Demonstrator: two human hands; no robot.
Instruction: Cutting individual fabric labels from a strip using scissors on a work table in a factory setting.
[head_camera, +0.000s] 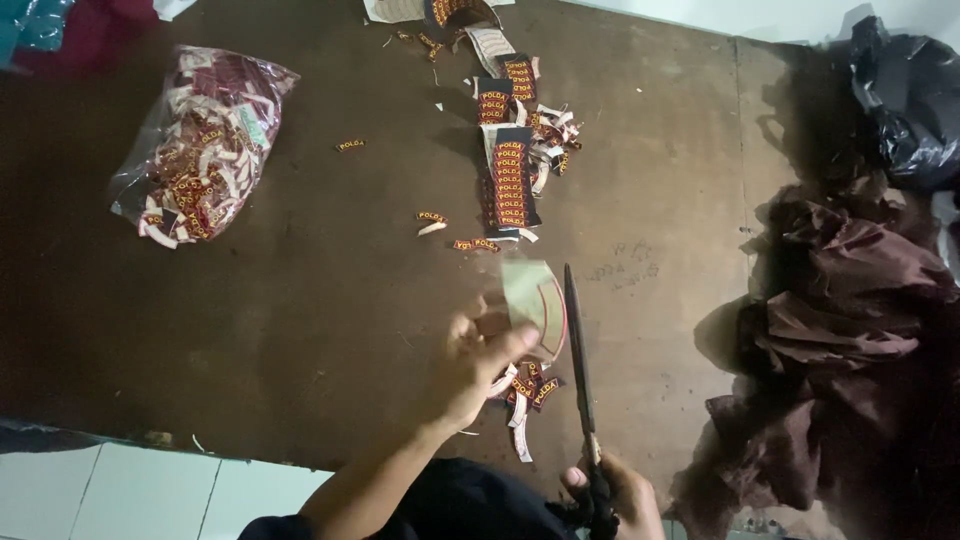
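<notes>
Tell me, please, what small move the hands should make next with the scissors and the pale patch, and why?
Probably close the long dark scissors along the pale curved-edged patch. The left hand holds that patch up beside the blades, the right hand grips the handles, and a small heap of cut maroon-and-yellow labels already lies underneath on the brown table.

I see open brown counter (330, 320) left of my hands. The bag of labels (200, 140) blocks far left, label strips (510, 180) lie ahead, and maroon cloth (840, 340) crowds the right.
</notes>
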